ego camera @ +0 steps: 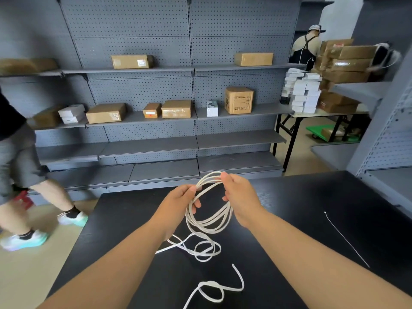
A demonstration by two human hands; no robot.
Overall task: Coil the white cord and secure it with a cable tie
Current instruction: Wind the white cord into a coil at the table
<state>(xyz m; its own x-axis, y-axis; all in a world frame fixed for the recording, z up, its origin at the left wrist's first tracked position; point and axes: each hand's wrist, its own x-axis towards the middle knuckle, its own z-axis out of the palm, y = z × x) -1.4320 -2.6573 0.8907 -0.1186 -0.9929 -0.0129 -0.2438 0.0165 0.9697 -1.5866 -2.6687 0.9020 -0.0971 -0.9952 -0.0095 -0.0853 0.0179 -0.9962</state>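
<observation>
Gripping the white cord coil, left hand and right hand hold it above the table, cable tie nearby

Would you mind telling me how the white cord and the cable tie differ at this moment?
The white cord is looped into a coil gripped by the left hand and right hand, while the cable tie lies straight and untouched on the black table. The white cord looks thicker and far longer, its loose end trailing in curls on the table; the cable tie is one thin line. Both are white.
</observation>
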